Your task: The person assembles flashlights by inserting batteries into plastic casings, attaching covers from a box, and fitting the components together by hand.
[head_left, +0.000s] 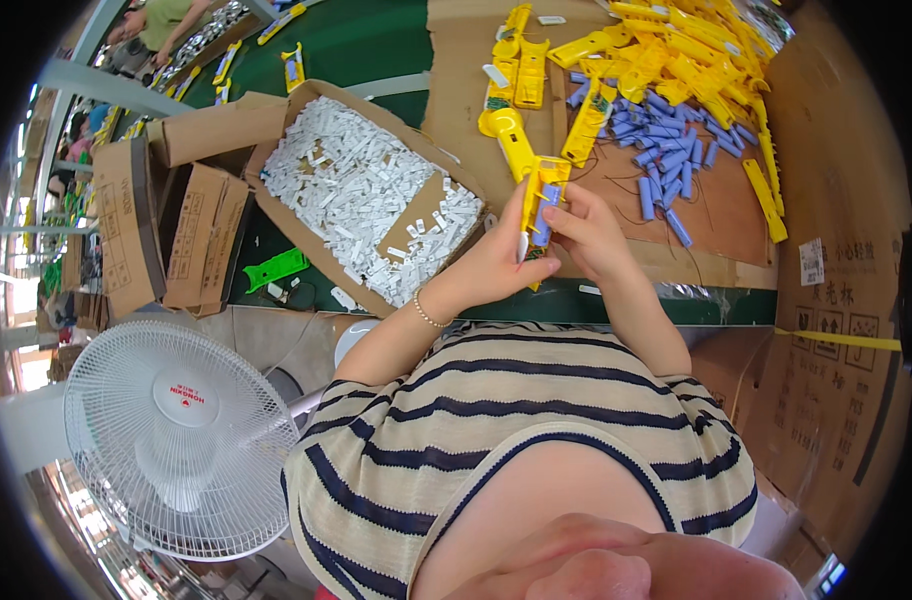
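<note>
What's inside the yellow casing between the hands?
A purple cylinder lies lengthwise in the yellow casing. Whatever is beneath the cylinder is covered, and the left hand and right hand hide parts of the casing, so other contents can't be confirmed.

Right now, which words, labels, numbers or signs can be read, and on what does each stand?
I leave wording uncopied:
Fan hub: red lettering and emblem, readable.
Large carton, right: dark characters and boxed symbols, partly readable.
White label on it: too small.
Cardboard flaps, left: dark print, mostly too small.
Held yellow casing: none readable.
</note>
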Available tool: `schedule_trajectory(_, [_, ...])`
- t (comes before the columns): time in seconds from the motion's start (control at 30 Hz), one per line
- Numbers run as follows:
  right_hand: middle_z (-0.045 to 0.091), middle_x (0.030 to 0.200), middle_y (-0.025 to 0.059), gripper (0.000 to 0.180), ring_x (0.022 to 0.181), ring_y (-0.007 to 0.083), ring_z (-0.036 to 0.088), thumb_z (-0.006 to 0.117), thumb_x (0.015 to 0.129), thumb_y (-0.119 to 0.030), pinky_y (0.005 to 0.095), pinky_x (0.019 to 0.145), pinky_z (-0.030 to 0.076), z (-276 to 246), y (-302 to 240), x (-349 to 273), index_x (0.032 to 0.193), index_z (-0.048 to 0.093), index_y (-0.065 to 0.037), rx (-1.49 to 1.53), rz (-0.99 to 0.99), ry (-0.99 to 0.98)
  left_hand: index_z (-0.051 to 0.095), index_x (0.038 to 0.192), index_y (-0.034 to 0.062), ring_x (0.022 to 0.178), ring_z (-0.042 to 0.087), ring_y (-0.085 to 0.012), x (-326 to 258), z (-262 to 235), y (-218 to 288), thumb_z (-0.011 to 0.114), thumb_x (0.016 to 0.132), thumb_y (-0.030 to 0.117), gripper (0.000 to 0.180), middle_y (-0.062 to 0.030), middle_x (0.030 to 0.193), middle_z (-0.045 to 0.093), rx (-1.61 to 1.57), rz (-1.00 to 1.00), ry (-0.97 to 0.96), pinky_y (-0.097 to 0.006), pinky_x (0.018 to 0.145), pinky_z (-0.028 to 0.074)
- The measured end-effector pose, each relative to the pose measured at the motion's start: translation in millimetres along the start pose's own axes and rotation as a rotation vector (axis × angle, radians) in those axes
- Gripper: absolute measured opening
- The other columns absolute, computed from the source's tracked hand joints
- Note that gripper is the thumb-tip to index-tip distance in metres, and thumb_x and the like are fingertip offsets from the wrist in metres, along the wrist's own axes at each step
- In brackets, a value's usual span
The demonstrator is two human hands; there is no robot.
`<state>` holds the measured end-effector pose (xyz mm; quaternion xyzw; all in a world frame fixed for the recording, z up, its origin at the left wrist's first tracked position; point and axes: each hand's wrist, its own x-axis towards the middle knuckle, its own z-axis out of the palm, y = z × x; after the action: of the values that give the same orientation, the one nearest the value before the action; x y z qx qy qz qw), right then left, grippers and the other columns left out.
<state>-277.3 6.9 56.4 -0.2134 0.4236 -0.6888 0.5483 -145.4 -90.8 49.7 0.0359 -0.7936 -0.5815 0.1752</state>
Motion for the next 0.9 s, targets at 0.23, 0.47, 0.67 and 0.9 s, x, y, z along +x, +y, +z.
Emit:
schedule_trajectory(0.23, [0.063,0.098,0.0091,0.028,0.087,0.0173,0.063,0.058,0.087,-0.012,0.0320,0.076,0.052,-49.7,-1.7,-4.8,0.112,0.053,-0.001,0.018,-0.073,0.235,0.060,0.111,0.0027,0.085,0.064,-0.0240,0.1,-105.2,25.9,0.063,0.082,0.015,0.032,-0.0154,0.096,0.064,0.388,-0.561,0.008,-0.029,0.076,0.048])
schedule_trajectory(0.47, [0.063,0.098,0.0123,0.028,0.086,0.0198,0.064,0.057,0.088,-0.014,0.0334,0.075,0.054,-51.3,-5.5,-8.7,0.112,0.051,0.001,-0.034,-0.114,0.250,0.069,0.090,0.0052,0.086,0.059,-0.0306,-16.0,-205.0,-90.8,0.064,0.076,0.013,0.017,-0.0142,0.091,0.062,0.962,-0.340,0.004,-0.038,0.076,0.048])
schedule_trajectory(0.67, [0.063,0.098,0.0127,0.029,0.085,0.0195,0.064,0.057,0.087,-0.012,0.0330,0.075,0.054,-52.2,-5.3,-19.5,0.113,0.051,0.000,-0.081,-0.094,0.280,0.068,0.088,0.0041,0.087,0.058,-0.0279,-13.1,-199.3,-73.1,0.066,0.075,0.015,0.017,-0.0110,0.090,0.062,0.978,-0.195,0.070,-0.037,0.076,0.047])
schedule_trajectory(0.9, [0.063,0.095,0.0092,0.032,0.083,0.0139,0.062,0.062,0.082,-0.004,0.0278,0.075,0.051,-37.5,-15.8,-21.4,0.113,0.054,0.000,-0.353,-0.157,0.257,0.065,0.085,0.0031,0.080,0.059,-0.0260,-9.7,-143.2,9.2,0.070,0.070,0.011,0.018,-0.0084,0.085,0.063,0.836,0.150,0.259,-0.034,0.070,0.047])
